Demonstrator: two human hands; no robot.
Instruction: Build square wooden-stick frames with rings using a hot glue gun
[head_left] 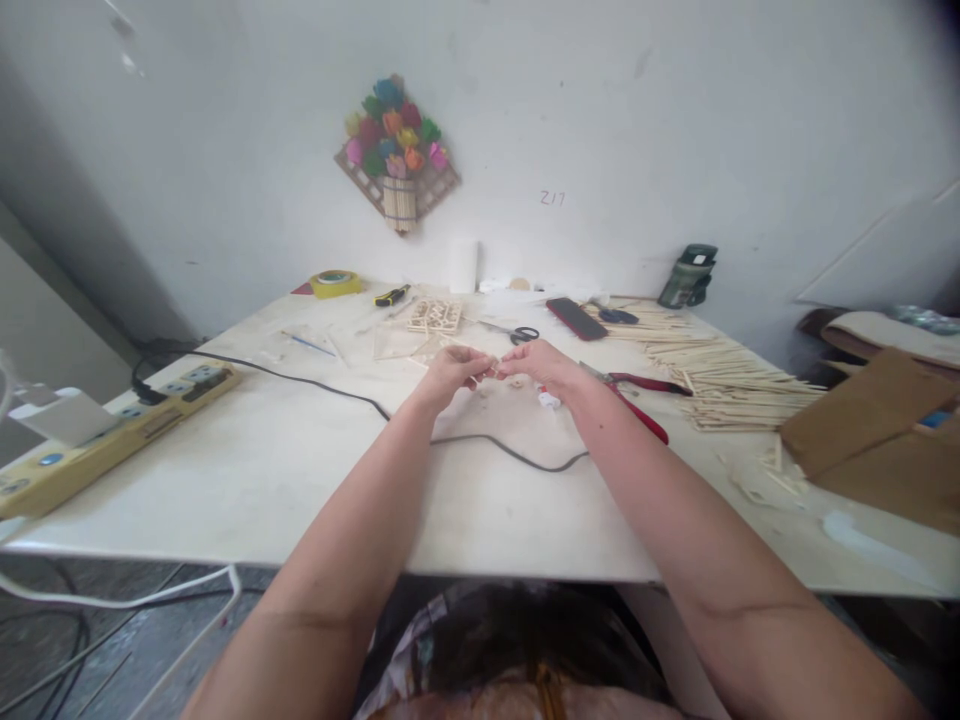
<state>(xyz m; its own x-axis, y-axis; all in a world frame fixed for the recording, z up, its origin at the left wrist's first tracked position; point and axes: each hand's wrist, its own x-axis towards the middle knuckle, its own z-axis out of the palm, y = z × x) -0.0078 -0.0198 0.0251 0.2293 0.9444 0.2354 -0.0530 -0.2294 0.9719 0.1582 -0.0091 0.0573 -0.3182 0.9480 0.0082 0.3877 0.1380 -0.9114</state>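
The left arm reaches forward over the middle of the surface (322, 500), its left hand (450, 370) bent inward with the fingertips pinched; the right arm mirrors it, and the right hand (546, 364) turns in with thumb and finger likewise pinched. The hands nearly meet, both gripping one small pale piece (493, 369) between their fingertips just above the surface, its shape too small to tell. Counting from the left, there is one yellow power strip (161, 422) bearing a white plug (64, 418), one black cord (315, 382), one yellow tape roll (335, 287), one knife (391, 296), one stick lattice (435, 316), one pair of scissors (525, 335), one dark phone (576, 319) with a red edge, one pair of red-handled pliers (651, 383) near the right forearm, a spread of thin sticks (727, 385) too many to count, one dark green bottle (688, 275) and one brown box (855, 410). The surface is whitish and marked with scraps; below its left end runs a grey floor (139, 640) crossed by cables. Behind stands a pale wall (247, 120), carrying one colourful flower decoration (400, 205) left of some handwritten characters.
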